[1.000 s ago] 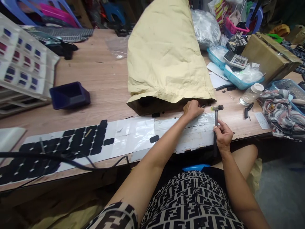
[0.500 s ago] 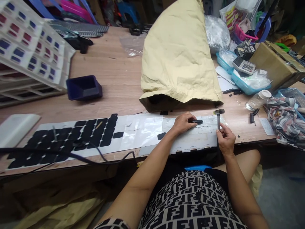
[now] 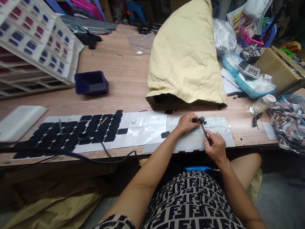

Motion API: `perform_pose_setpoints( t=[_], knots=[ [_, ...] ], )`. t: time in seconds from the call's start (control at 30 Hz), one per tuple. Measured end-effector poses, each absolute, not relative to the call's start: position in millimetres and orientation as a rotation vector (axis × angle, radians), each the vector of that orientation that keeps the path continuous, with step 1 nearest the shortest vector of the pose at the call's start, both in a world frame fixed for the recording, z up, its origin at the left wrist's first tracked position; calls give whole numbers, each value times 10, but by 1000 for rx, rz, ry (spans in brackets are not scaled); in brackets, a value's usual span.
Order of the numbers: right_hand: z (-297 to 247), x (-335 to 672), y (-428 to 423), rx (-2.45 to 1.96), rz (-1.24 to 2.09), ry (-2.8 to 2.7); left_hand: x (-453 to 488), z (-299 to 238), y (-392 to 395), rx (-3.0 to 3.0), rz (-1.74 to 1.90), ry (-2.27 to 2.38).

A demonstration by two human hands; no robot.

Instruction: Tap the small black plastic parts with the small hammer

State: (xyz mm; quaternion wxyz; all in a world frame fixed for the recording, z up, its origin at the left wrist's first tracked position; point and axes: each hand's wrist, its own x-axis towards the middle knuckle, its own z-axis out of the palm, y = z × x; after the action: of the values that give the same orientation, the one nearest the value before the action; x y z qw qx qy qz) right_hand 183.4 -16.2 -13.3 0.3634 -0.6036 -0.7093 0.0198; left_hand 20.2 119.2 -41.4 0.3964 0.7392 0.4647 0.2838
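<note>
My left hand is closed on a small black piece and holds it down on a long white sheet near the table's front edge. My right hand grips the handle of a small hammer, whose head rests on or just above that black piece. Rows of black pads cover the left part of the sheet, and one loose black pad lies beside my left wrist.
A big tan paper bag lies just behind my hands. A dark blue bin and stacked white trays stand at the left. Blue baskets, a calculator, a cardboard box, a bottle and a patterned cloth crowd the right. A black cable runs along the front edge.
My left hand came back from the bag's mouth with the black piece and set it on the sheet. The hammer swung left and down onto it.
</note>
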Motion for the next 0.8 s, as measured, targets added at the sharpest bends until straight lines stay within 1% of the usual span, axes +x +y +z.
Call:
perform_pose_setpoints(
  t=[0.27, 0.4, 0.57, 0.7, 0.8],
  knots=[
    [-101, 1906, -196, -1615, 82, -1741, 193, -421, 1192, 1832, 728, 1172],
    [-108, 1963, -199, -1645, 153, -1715, 191, -403, 1190, 1832, 713, 1194],
    [-142, 2138, -105, -1654, 221, -1527, 190, -397, 1178, 1829, 698, 1201],
    [-235, 2284, -20, -1643, 406, -1267, 184, -402, 1188, 1873, 715, 1188],
    [-270, 2323, -6, -1597, 534, -1139, 155, -299, 1115, 1932, 743, 1127]
  ],
)
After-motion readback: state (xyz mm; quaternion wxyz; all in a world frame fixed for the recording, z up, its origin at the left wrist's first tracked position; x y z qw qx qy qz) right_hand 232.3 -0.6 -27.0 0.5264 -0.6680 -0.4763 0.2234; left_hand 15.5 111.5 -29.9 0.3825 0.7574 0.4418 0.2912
